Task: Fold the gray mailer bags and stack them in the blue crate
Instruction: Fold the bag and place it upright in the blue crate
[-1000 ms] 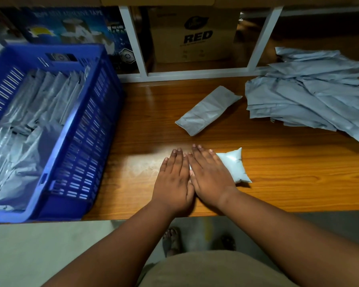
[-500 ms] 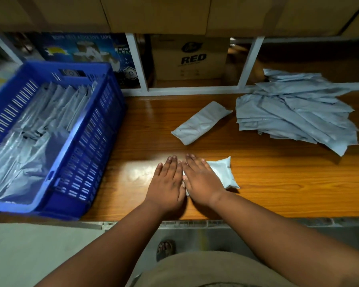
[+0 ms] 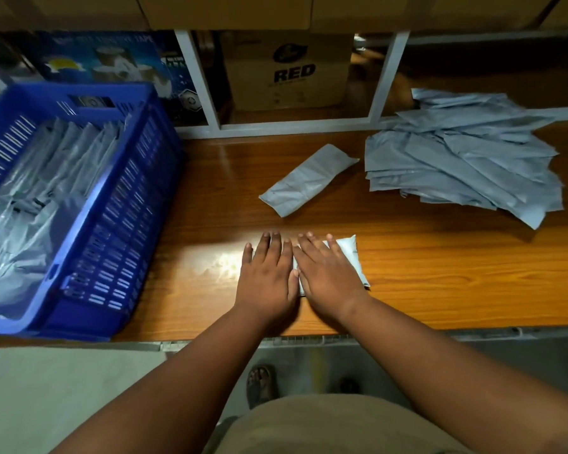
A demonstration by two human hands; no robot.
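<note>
A folded gray mailer bag (image 3: 350,257) lies on the wooden table near its front edge. My left hand (image 3: 266,276) and my right hand (image 3: 325,273) press flat on it side by side, fingers straight, hiding most of it. Another folded mailer (image 3: 307,180) lies farther back in the middle. A loose pile of unfolded gray mailers (image 3: 463,158) sits at the back right. The blue crate (image 3: 122,204) stands at the left, holding several folded mailers (image 3: 43,178).
A white shelf frame (image 3: 384,77) runs along the table's back, with a cardboard box marked RED (image 3: 292,70) and a blue printed box (image 3: 112,57) behind it. The table's front edge (image 3: 407,335) lies just below my wrists.
Both hands stay flat on the folded mailer and have spread slightly apart. The camera has tilted, shifting the whole scene a little in the frame.
</note>
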